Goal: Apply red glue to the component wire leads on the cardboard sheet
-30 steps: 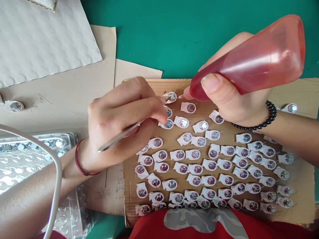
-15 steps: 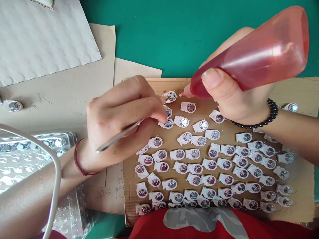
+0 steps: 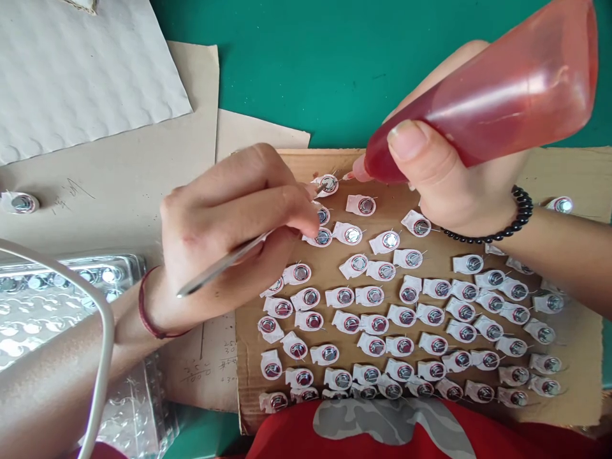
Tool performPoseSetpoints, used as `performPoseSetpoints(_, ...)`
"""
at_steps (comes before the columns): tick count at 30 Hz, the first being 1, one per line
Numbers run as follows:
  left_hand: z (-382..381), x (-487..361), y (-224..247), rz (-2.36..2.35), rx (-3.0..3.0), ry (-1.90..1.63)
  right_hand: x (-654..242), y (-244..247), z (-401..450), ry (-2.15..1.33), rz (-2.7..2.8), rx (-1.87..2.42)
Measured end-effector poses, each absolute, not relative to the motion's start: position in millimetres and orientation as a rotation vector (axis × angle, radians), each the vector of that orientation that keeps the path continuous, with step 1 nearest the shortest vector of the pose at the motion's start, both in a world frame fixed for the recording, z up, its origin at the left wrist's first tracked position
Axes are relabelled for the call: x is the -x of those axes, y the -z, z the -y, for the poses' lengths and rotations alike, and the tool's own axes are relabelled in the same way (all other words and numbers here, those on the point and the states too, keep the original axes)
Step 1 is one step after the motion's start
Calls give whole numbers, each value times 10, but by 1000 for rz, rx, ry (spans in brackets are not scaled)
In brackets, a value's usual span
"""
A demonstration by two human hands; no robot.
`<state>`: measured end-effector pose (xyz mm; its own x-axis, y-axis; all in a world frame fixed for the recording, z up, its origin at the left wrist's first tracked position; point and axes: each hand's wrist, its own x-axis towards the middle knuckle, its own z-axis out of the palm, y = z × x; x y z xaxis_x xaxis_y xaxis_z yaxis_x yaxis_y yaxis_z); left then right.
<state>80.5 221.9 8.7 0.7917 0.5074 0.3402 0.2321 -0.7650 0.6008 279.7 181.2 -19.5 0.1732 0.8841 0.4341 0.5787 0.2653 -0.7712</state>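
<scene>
My right hand (image 3: pixel 444 162) is wrapped round a squeeze bottle (image 3: pixel 507 95) of red liquid, tilted with its thin nozzle pointing down to the left. Closed in a pinch, my left hand (image 3: pixel 234 223) holds slim metal tweezers (image 3: pixel 220 266); their tip reaches a small round metal part on a white paper tab (image 3: pixel 329 184). The nozzle tip is just right of that part, and I cannot tell whether they touch. Many similar tabbed parts (image 3: pixel 361 205) with fine wires lie in loose rows on a brown cardboard sheet (image 3: pixel 329 395).
A clear plastic tray (image 3: pixel 143 395) with round pockets lies under my left forearm, where a white cable (image 3: pixel 102 357) also passes. White padded sheet (image 3: pixel 90 70) and grey card (image 3: pixel 119 166) are at left, with one tabbed part (image 3: pixel 20 203). Beneath is a green tabletop (image 3: pixel 287 57).
The bottle has risen slightly, its nozzle lifting a little above its former place beside the part. My left hand and the tweezers have shifted slightly left.
</scene>
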Motion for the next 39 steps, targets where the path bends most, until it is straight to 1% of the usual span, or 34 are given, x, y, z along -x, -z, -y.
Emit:
performPoseSetpoints(11,-2215,-822,-105,-581,-2452,-645,-2800,171,-1813,-381,1568,1460)
performPoseSetpoints(16,-2229,-808,-73,-539,-2436,-667,-2801,178,-1829,-365,1552,1390)
performPoseSetpoints(29,-2209,-802,-125,-623,-2424,-593,-2794,141,-1827,-385,1626,1519)
performPoseSetpoints(37,-2210,-786,-139,-657,-2423,-558,-2780,178,-1836,-374,1579,1438)
performPoseSetpoints(39,-2215,-785,-121,-629,-2431,-597,-2812,180,-1818,-397,1538,1451)
